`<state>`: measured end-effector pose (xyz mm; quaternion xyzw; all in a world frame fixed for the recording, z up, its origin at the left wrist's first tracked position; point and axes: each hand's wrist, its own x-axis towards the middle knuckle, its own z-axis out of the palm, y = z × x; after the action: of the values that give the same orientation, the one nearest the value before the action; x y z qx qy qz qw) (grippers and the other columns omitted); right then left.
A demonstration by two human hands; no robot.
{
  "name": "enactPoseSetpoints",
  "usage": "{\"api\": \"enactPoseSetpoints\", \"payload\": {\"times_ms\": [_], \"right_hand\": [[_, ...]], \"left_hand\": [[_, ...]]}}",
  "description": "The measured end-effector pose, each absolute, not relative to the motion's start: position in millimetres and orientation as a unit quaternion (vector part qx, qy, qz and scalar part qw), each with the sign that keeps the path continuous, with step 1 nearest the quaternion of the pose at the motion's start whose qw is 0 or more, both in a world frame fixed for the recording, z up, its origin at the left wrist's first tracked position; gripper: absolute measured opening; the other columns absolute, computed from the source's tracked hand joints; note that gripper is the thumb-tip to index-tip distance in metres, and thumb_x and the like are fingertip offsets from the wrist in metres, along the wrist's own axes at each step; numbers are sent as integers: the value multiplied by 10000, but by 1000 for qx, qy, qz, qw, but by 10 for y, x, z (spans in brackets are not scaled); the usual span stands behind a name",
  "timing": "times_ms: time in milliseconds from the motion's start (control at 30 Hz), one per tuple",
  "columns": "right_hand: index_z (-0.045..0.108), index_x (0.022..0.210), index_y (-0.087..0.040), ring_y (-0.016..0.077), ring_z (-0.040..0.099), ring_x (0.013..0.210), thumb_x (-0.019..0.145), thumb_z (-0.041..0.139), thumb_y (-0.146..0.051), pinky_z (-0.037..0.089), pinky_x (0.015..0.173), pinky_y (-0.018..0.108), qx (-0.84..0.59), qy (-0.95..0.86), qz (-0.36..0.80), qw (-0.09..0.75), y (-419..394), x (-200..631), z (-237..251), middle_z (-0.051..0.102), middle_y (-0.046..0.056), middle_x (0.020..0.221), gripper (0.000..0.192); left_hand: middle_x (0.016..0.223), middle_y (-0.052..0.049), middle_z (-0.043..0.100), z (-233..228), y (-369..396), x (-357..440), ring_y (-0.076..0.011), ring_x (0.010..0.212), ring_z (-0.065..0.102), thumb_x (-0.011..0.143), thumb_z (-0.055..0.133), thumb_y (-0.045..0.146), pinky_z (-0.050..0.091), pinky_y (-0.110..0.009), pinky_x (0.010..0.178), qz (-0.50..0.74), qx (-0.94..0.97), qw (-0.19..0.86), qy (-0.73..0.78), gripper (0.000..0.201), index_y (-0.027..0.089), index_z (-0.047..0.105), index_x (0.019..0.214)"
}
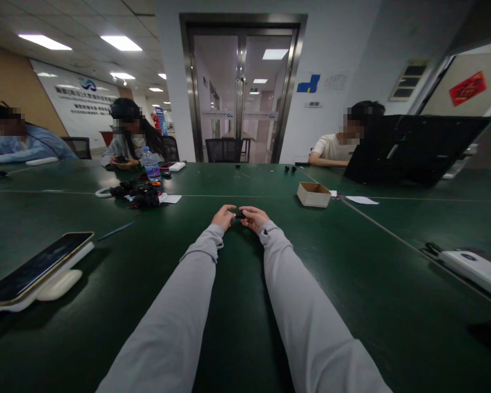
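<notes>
Both my arms in grey sleeves reach forward over a dark green table (352, 273). My left hand (223, 216) and my right hand (253, 217) meet at the middle of the table, fingertips pinching a small black part (239, 216) held between them just above the surface. The part is too small to make out in detail.
A small open cardboard box (313, 194) sits to the right beyond my hands. A pile of black parts (138, 195) and a water bottle (151, 165) lie far left. A phone on a white stand (35, 270) is near left; a white device (477, 267) near right. Three people sit across the table.
</notes>
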<state>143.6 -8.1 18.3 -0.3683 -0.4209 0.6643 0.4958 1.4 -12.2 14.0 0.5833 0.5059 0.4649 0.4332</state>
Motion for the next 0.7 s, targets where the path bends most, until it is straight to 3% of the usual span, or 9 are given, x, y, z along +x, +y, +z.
{"api": "enactPoseSetpoints", "payload": {"times_ms": [367,700], "right_hand": [[605,807,-145,88,567,475,764,529,-50,490,478,204,-364,-418,667,497,-92,1437,191,630,29,637,129],[605,813,-143,90,567,468,758,528,-49,484,463,195,-364,-419,666,499,-93,1437,190,627,28,620,133]], "left_hand": [[431,48,438,180,-143,19,-60,335,348,756,390,212,263,-168,362,463,572,455,501,266,148,564,946],[524,40,515,225,-179,23,-48,353,383,709,431,159,293,-164,380,461,566,450,515,291,164,555,972]]}}
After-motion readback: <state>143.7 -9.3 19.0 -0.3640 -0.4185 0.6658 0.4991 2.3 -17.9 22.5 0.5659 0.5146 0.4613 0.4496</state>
